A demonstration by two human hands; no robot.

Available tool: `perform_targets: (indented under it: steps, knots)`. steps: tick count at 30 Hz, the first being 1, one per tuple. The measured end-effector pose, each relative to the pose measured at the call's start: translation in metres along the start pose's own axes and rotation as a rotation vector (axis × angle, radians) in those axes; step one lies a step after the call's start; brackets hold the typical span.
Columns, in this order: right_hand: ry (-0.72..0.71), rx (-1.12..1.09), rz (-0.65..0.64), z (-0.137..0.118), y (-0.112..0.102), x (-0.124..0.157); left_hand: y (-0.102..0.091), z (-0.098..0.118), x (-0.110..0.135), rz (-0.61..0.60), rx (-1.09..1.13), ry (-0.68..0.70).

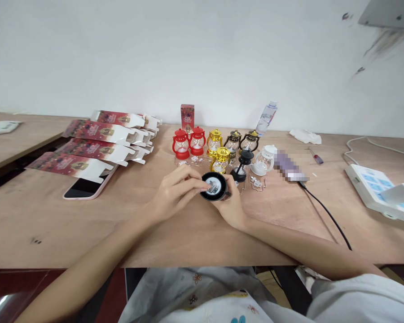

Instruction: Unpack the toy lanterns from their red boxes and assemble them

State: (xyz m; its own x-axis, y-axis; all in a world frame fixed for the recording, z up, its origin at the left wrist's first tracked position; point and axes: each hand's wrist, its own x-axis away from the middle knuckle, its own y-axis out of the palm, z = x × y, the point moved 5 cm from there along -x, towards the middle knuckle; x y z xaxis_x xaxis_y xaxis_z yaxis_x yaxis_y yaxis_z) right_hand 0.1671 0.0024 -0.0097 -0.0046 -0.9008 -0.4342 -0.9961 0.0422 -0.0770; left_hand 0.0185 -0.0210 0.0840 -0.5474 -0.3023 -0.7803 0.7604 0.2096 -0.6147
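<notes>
My right hand [231, 202] grips a small black lantern [214, 186], turned so its round underside faces me. The fingers of my left hand [175, 190] are pinched together at the silver middle of that underside; whether they hold anything there is too small to tell. Just behind my hands stand red lanterns [188, 143], gold lanterns [217, 150], black lanterns [244, 150] and a white lantern [264, 160] on the wooden table [54, 224]. Loose wire handles [257, 183] lie beside them.
Flat red-and-white cartons [101, 141] are stacked at the left over a phone [84, 188]. One upright red box [187, 115] stands at the back. A tilted bottle [266, 117], a screwdriver [315, 155], a cable [326, 215] and a white power strip [377, 190] lie to the right.
</notes>
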Motion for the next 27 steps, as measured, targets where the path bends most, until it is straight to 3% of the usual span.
perform_targets:
  steps: [6, 10, 14, 16, 21, 24, 27]
  knots:
    - [-0.023, 0.006, -0.009, -0.003, 0.000, 0.000, 0.003, -0.002, 0.000, -0.028, 0.164, -0.087]
    - [-0.016, 0.020, 0.000, -0.002, 0.000, 0.000, 0.002, -0.007, 0.001, 0.038, 0.178, -0.139]
    - [-0.008, 0.052, 0.042, 0.002, -0.002, -0.001, -0.007, -0.034, 0.006, 0.149, 0.070, -0.353]
    - [-0.007, 0.056, 0.047, 0.003, -0.002, -0.001, -0.004, -0.054, 0.010, 0.025, -0.041, -0.496]
    - [0.007, 0.050, 0.031, 0.003, -0.001, 0.000, 0.012, -0.095, 0.032, -0.530, -0.314, -0.763]
    - [0.018, 0.046, 0.024, 0.003, -0.001, 0.000, 0.018, -0.103, 0.043, -0.677, -0.330, -0.828]
    - [0.018, 0.046, 0.020, 0.002, 0.000, 0.000, 0.021, -0.106, 0.049, -0.710, -0.355, -0.840]
